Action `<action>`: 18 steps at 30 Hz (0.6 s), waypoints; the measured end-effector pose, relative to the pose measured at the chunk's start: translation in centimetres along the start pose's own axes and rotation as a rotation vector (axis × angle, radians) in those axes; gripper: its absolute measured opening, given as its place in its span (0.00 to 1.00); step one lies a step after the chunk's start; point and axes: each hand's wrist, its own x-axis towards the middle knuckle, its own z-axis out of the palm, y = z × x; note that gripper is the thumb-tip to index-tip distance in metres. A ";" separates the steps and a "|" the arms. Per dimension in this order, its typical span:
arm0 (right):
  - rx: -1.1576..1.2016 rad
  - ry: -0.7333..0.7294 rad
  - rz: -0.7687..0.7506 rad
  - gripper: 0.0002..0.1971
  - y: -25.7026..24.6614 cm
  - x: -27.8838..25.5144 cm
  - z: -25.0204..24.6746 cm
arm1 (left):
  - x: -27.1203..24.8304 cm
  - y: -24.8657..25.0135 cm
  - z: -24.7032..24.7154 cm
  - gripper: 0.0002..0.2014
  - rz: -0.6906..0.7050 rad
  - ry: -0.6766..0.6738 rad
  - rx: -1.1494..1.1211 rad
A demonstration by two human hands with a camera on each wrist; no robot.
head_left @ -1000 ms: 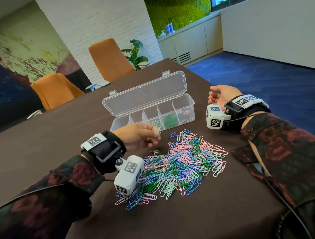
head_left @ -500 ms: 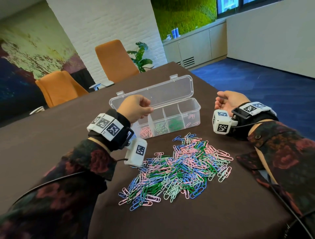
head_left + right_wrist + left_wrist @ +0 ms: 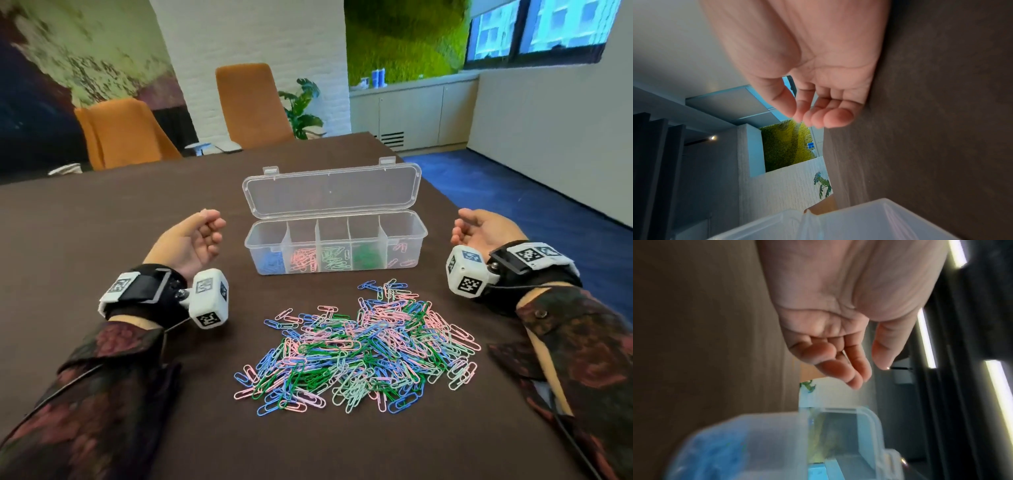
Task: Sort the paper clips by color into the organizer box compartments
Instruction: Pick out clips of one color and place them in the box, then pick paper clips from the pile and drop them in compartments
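Observation:
A clear organizer box (image 3: 337, 270) stands open at the table's middle, its lid (image 3: 330, 190) tilted back. Its compartments hold blue, pink, pale green, dark green and a few pink clips from left to right. In front of it lies a loose heap of paper clips (image 3: 363, 346) in pink, blue, dark green and pale green. My left hand (image 3: 191, 240) rests left of the box, palm up, fingers loosely curled and holding nothing. My right hand (image 3: 479, 229) rests right of the box, palm up, fingers relaxed and empty. The left wrist view shows my left hand (image 3: 838, 353) near the box's blue end (image 3: 731, 456). In the right wrist view my right hand (image 3: 818, 105) hovers beside the box wall (image 3: 869, 224).
The dark brown table (image 3: 137, 212) stretches wide around the box and heap. Two orange chairs (image 3: 250, 106) stand at its far edge, with a potted plant (image 3: 303, 106) behind. The table's right edge drops to blue carpet (image 3: 534, 192).
My left hand went from the heap up over the box, then drew back to the left and turned palm up, empty. The right hand stayed put. The head view swung to face the box squarely.

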 end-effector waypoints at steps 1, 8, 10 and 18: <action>-0.038 -0.012 -0.012 0.07 -0.3 -0.2 0.1 | 0.3 -0.9 -0.7 0.08 -0.055 0.018 -0.019; -0.555 -0.332 -0.358 0.17 -4.2 -6.5 3.7 | 1.2 -2.7 -0.7 0.10 -0.211 -0.021 0.026; -0.637 -0.492 -0.377 0.13 -4.0 -9.6 5.7 | 1.0 -2.9 -0.3 0.10 -0.203 -0.059 0.079; -1.569 -1.097 -0.219 0.07 4.2 -14.1 15.8 | 1.1 -3.4 -0.2 0.09 -0.183 -0.048 0.067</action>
